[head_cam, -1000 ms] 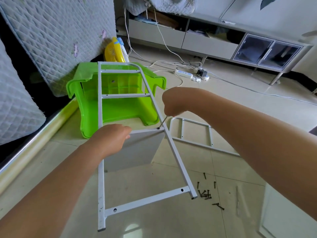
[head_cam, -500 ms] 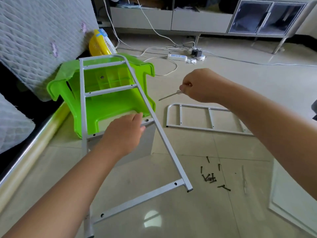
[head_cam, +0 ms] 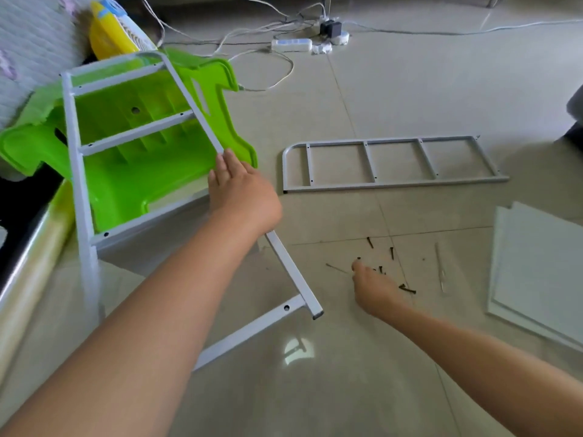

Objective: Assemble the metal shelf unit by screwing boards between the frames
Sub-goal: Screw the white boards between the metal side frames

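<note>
A white metal frame leans tilted against a green plastic stool. A pale board hangs under its lower crossbar. My left hand lies along the frame's right rail, fingers pointing up the rail. My right hand is down on the floor at a scatter of dark screws, its fingertips hidden among them. A thin metal tool lies on the tiles just left of that hand. The second frame lies flat on the floor beyond the screws.
White boards are stacked flat at the right. A thin rod lies between them and the screws. A power strip and cables cross the far floor. A yellow object and a quilted mattress stand at the left.
My right hand has dropped from mid-air to the screws on the floor and no longer holds the thin tool. My left hand has shifted from the crossbar to the right rail.
</note>
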Available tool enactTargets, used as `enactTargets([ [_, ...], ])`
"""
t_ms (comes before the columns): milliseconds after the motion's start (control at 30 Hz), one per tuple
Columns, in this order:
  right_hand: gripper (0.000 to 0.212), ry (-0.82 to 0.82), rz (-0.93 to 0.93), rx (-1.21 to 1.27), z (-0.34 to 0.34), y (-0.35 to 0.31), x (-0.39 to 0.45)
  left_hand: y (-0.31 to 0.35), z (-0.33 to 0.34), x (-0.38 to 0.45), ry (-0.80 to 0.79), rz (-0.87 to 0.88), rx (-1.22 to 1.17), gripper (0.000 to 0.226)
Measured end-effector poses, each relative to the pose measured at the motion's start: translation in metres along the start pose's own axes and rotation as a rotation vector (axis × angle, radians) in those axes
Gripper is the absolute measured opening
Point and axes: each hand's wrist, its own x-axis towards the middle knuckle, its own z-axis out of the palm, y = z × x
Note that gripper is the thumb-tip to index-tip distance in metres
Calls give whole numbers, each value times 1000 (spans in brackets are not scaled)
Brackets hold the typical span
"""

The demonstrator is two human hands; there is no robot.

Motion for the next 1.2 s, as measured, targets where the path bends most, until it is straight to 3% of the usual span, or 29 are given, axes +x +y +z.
enactTargets([
  [233,33,-70,-39,-152,35,-6,8,-8,5,1,54,52,-43,65],
  [400,26,-84,43,-84,30,-4,20,-14,9,2,115,141,-14,66],
  [467,32,-55,56,-84,21,1,28,-17,10,2,130,161,-14,64],
  [600,24,123,85,-30,1,14,53,-17,7,3,135,165,-12,61],
  [733,11,87,118,96,-3,18,67,-18,10,6,140,182,-7,56],
  [833,33,60,147,123,-1,16,72,-19,10,7,150,190,-3,56],
  [967,32,43,144,141,-6,7,74,-20,12,9,156,204,-22,58],
  [1133,2,107,46,378,-45,-33,68,-30,17,0,240,346,-269,81],
  [1200,12,211,-60,476,-75,-60,58,-36,16,-4,252,373,-410,81],
])
